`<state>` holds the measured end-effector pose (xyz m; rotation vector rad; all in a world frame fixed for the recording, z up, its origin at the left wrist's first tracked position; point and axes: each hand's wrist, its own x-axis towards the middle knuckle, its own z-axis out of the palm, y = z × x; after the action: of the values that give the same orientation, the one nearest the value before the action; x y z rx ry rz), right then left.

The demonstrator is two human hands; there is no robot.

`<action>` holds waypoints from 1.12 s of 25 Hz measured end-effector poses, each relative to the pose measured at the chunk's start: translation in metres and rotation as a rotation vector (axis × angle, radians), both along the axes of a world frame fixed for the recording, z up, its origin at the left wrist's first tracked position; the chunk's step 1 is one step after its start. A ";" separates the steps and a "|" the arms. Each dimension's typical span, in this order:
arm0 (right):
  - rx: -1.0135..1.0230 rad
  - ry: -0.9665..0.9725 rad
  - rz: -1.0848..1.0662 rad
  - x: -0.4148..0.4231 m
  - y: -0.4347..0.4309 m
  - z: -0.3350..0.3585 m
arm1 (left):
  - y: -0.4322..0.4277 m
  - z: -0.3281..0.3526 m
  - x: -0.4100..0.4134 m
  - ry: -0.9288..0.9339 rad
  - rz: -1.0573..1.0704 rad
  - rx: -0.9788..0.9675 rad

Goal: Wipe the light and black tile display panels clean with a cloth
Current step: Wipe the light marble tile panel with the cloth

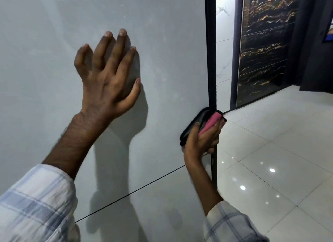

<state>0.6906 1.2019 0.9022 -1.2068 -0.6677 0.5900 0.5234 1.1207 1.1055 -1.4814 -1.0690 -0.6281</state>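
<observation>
Fingers of the left hand point(106, 83) lie straight and spread, tips flat on the light panel point(45, 34), holding nothing. From my station I read that as a brace, steadying the body while the other hand works low. Well below and to the right of those fingertips, the right hand point(200, 142) has its fingers curled round the cloth point(211, 122), a pink fold with a dark layer bunched beside it. The cloth sits at the tips of the right fingers, pressed against the black frame point(210, 43) that edges the light panel. As far as I can tell, the thumb is on the panel side and the other fingers reach round the far side of the frame. That grip suits running the cloth along the edge strip, where dust would collect. Faint pale smears show on the panel face just above and right of the left fingertips, so I judge the light panel unfinished. The black panel point(263, 47), gold-veined, stands well beyond the right fingers, across the glossy floor point(270, 151), with no hand near it; I take it as not yet wiped
</observation>
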 end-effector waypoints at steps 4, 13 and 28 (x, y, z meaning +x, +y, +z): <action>0.537 -0.799 -0.020 -0.007 -0.013 0.060 | 0.005 -0.005 -0.002 0.023 0.025 0.012; 0.568 -0.913 -0.148 0.009 0.007 0.102 | 0.004 -0.005 0.000 0.024 0.013 0.003; 0.372 -0.544 -0.220 0.048 0.044 0.224 | 0.003 0.145 -0.006 0.050 0.054 0.097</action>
<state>0.7387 1.2454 1.1261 -1.0686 -1.0332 -0.0618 0.5175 1.1234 1.2504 -1.3730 -1.0231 -0.5942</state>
